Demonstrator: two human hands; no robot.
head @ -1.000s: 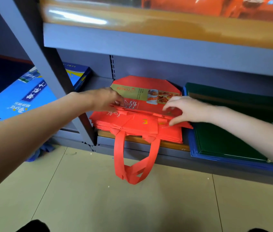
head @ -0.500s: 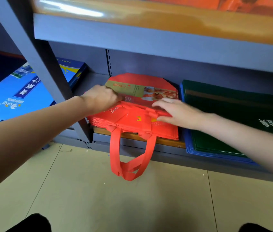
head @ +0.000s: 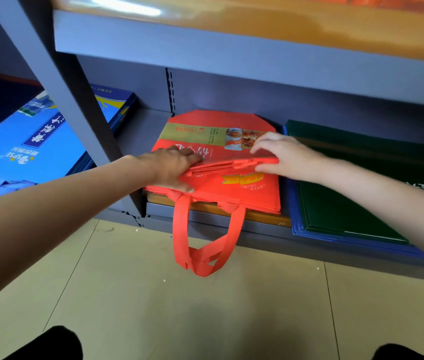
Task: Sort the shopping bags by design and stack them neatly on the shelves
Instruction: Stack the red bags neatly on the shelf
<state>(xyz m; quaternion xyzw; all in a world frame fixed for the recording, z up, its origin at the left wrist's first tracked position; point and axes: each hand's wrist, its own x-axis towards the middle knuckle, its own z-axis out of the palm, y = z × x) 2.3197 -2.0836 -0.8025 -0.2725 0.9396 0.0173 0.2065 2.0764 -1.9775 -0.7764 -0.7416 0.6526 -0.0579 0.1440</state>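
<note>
- Left hand (head: 173, 168) grips the folded edge of the red bags (head: 234, 188) on the bottom shelf (head: 263, 220)
- Right hand (head: 283, 155) pinches that same fold from the other side
- Red handles (head: 205, 245) dangle over the floor (head: 205, 313)
- Green bags (head: 348, 203) lie just beside, blue bags (head: 24, 149) far left

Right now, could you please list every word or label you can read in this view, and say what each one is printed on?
"CONGEE", upside down: olive band of the red fabric shopping bag.
"SPSE", upside down: blue printed bag stack on the left.
Chinese characters on the red bag, the blue stack and the dark green bag stack: too blurred or cut off to read.
No numbers legible.
</note>
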